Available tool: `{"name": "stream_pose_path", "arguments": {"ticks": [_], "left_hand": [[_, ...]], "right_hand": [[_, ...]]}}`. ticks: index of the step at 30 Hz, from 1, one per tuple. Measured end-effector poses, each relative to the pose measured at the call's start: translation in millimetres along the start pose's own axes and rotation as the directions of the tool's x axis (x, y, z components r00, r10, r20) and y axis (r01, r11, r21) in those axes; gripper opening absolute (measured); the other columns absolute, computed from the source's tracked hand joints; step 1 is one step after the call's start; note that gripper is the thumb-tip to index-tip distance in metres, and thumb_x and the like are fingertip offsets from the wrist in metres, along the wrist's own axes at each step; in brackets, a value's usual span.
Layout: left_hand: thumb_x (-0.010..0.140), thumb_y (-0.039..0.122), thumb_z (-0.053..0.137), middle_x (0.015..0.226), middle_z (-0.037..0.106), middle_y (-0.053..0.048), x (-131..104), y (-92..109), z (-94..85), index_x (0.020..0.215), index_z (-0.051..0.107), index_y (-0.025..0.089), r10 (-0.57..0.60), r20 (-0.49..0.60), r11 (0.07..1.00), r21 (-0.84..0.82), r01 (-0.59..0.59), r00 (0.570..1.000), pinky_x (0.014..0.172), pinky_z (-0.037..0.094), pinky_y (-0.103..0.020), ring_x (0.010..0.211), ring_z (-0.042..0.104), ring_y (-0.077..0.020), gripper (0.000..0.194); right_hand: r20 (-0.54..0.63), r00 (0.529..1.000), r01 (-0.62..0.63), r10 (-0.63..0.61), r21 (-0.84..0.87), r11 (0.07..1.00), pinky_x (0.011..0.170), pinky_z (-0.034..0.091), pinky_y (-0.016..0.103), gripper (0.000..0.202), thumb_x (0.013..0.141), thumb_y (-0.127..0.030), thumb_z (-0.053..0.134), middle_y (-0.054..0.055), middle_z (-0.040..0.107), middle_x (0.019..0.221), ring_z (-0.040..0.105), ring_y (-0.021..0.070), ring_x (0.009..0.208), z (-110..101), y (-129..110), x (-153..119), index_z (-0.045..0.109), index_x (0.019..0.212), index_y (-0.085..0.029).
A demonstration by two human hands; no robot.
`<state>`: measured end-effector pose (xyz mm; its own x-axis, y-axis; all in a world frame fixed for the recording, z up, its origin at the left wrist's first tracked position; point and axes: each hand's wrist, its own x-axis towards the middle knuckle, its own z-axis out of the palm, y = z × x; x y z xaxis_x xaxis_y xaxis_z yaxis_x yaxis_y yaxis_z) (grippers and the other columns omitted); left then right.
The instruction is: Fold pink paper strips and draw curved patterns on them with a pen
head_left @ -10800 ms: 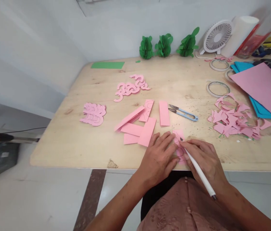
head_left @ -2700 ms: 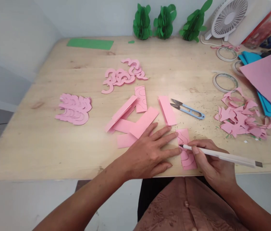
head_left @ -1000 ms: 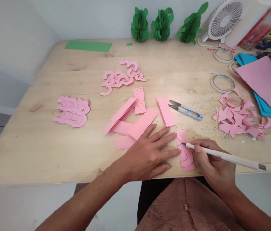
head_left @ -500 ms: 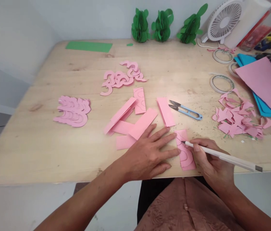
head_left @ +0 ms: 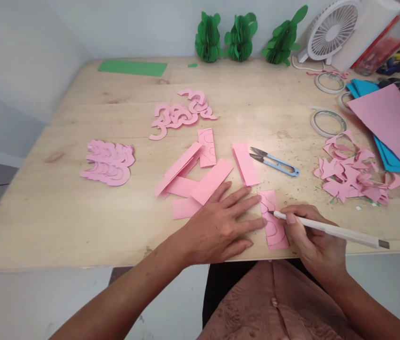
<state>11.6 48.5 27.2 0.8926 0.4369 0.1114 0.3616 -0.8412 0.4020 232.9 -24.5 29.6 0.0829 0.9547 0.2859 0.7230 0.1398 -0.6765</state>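
There's the wooden counter (head_left: pixel 125 219), filling most of the view, with a large pink sheet (head_left: pixel 391 123) over at its right end. Next down in size, a heap of pink scraps (head_left: pixel 349 174) on the right, and left of centre a loose pile of folded pieces (head_left: pixel 200 184). Now the hands: the left hand (head_left: pixel 226 226) lies flat, fingers spread wide, fingertips up against the left side of the strip; the right hand (head_left: pixel 318 236) closes in a writing grip on a white pen (head_left: pixel 331 230). Blue thread snips (head_left: pixel 274 164) rest well ahead of the pen, nothing gripping them. And here's the pink strip (head_left: pixel 274 229), between the hands near the counter's front edge, bearing curved lines, with the pen tip (head_left: pixel 270 212) right at the upper-middle part of them.

So this looks like the marking step, curves going onto the paper. What it calls for, I'd judge: steady left fingers so the strip doesn't skid, and a light, smooth turn of the tip.

Against the picture from some ten seconds ago: the left hand's fingers are fanned wider, and the pen, which slanted back toward the body, now leans out to the right. From half a second ago, barely a change: the tip sits a hair nearer the front edge.
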Motion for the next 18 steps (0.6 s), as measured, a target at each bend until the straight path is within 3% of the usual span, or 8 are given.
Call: {"name": "stream_pose_path", "arguments": {"ticks": [8,13,18], "left_hand": [[0.094,0.04,0.052,0.153,0.041,-0.004,-0.3,-0.5,0.3,0.131,0.056,0.032,0.001,0.002,1.0,-0.005,-0.001,1.0,0.118,0.014,-0.058,0.145,0.028,-0.0305,0.038],[0.094,0.04,0.052,0.152,0.041,-0.006,-0.2,-0.3,0.0,0.131,0.056,0.031,0.008,-0.003,1.0,-0.001,-0.008,1.0,0.118,0.014,-0.058,0.144,0.029,-0.0311,0.038],[0.094,0.04,0.052,0.152,0.041,-0.006,-0.4,-0.8,0.3,0.13,0.056,0.031,0.009,-0.002,1.0,0.0,-0.009,1.0,0.117,0.015,-0.058,0.144,0.029,-0.0311,0.038]], "right_hand": [[-0.01,0.998,-0.055,0.055,0.029,0.998,0.065,0.047,0.028,0.011,0.093,-0.026,0.054,-0.001,0.068,0.083,0.062,0.0145,0.076,1.3,0.1,-1.4,0.064,0.091,-0.024],[-0.006,1.0,-0.021,0.021,-0.016,1.0,0.058,0.044,0.027,0.012,0.093,-0.027,0.054,-0.001,0.066,0.078,0.06,0.0139,0.069,0.4,-1.0,-0.8,0.064,0.087,-0.024],[-0.032,0.999,-0.014,0.013,-0.015,1.0,0.065,0.047,0.029,0.011,0.093,-0.026,0.054,0.0,0.068,0.082,0.062,0.0152,0.075,0.6,-0.1,-0.8,0.064,0.089,-0.024]]}}
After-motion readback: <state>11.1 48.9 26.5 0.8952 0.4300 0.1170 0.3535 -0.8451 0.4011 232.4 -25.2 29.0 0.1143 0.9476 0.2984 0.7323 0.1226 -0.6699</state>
